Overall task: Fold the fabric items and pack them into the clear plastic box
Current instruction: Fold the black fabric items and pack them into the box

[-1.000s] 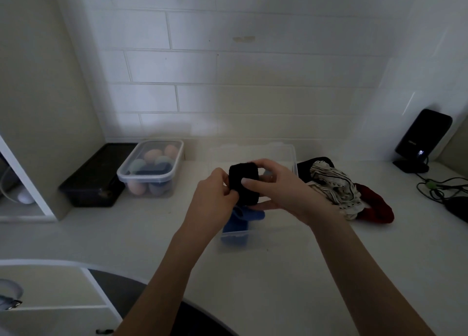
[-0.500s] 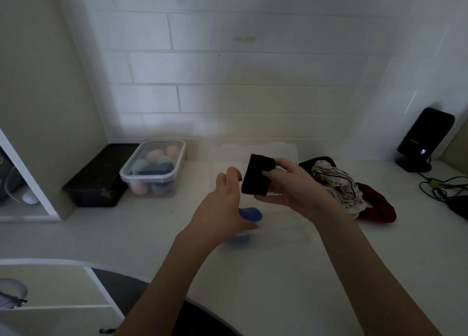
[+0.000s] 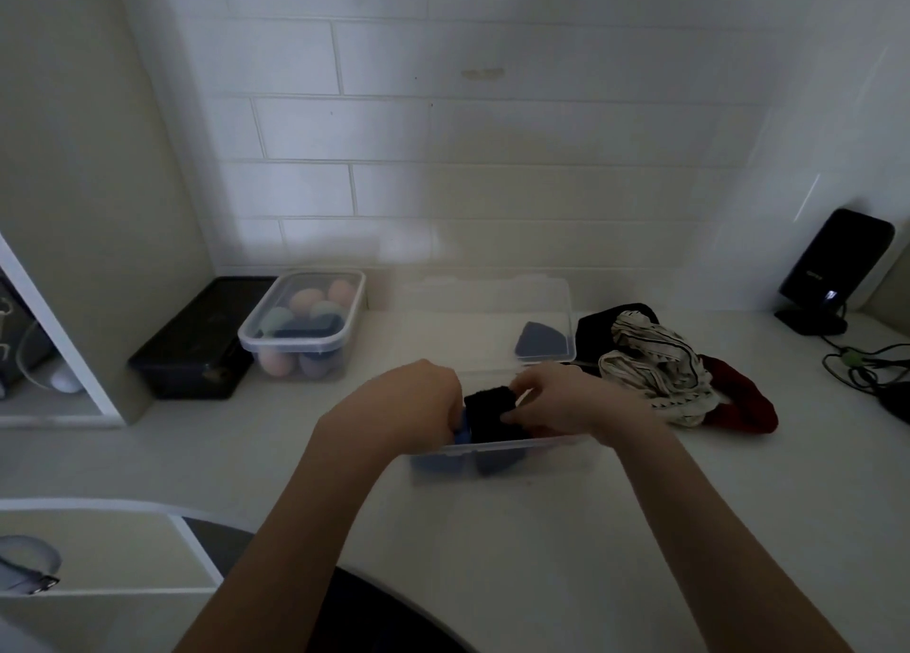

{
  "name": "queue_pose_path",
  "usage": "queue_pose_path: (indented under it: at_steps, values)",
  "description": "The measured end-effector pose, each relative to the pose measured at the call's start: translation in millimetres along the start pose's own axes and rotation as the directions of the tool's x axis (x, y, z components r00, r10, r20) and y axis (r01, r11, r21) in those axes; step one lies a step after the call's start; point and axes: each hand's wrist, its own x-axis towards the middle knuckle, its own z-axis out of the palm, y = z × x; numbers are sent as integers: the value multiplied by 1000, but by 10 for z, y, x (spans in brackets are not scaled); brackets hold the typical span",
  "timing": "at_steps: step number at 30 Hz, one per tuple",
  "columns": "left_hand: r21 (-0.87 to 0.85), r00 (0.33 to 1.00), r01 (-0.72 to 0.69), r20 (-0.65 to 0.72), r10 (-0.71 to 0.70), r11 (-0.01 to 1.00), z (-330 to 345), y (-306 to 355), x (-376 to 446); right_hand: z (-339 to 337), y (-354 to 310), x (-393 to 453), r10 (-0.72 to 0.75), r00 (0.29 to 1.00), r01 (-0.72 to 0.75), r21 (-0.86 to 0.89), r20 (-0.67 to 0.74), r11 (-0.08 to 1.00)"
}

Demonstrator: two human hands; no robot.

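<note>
The clear plastic box stands on the white counter in front of me. A folded black fabric sits upright in its near left part, beside a blue fabric. My right hand grips the black fabric from the right. My left hand reaches into the box on the left, fingers against the blue fabric; its grip is hidden. Another blue piece lies at the box's far right. A heap of unfolded fabrics lies right of the box: black, white patterned and red.
A lidded clear tub of coloured round items and a black container stand at the back left. A black device on a stand and cables are at the right. A white shelf unit borders the left.
Both hands have come down from mid-air into the box. The folded black fabric, held up in front of me before, now sits inside next to the blue one.
</note>
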Motion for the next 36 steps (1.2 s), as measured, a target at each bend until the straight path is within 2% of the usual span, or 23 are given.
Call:
queue_pose_path:
  at_steps: [2, 7, 12, 17, 20, 24, 27, 34, 36]
  values:
    - [-12, 1000, 18, -3, -18, 1000, -9, -35, 7, 38, 2, 22, 9, 999, -10, -13, -40, 1000]
    - [-40, 994, -11, -111, 6, 999, 53, -77, 1, 110, -35, 36, 27, 993, -47, -171, -117, 984]
    - [-86, 989, -11, -148, -2, 996, 103, -100, -5, 141, -65, 39, -55, 994, 40, -152, -91, 988]
    - [-126, 986, -9, -167, -12, 992, 147, -100, -1, 177, -104, 57, -79, 992, 52, -249, -97, 967]
    - [-129, 989, -16, -145, -3, 991, 119, -111, -2, 150, -79, 53, -130, 980, 103, -172, -151, 980]
    - [-160, 994, -20, -112, 2, 987, 87, -90, -7, 79, -89, 4, -239, 971, 236, -121, -9, 964]
    - [-126, 994, -6, -108, -8, 992, 127, -68, 18, 64, -101, -17, -223, 973, 228, -153, 54, 962]
    - [-195, 999, 1, -52, -11, 981, 67, -53, 22, 133, -170, -4, -194, 979, 202, -298, 56, 933]
    - [-154, 998, 16, -64, -26, 988, 92, -8, 40, 147, -182, 15, -195, 980, 197, -307, 38, 931]
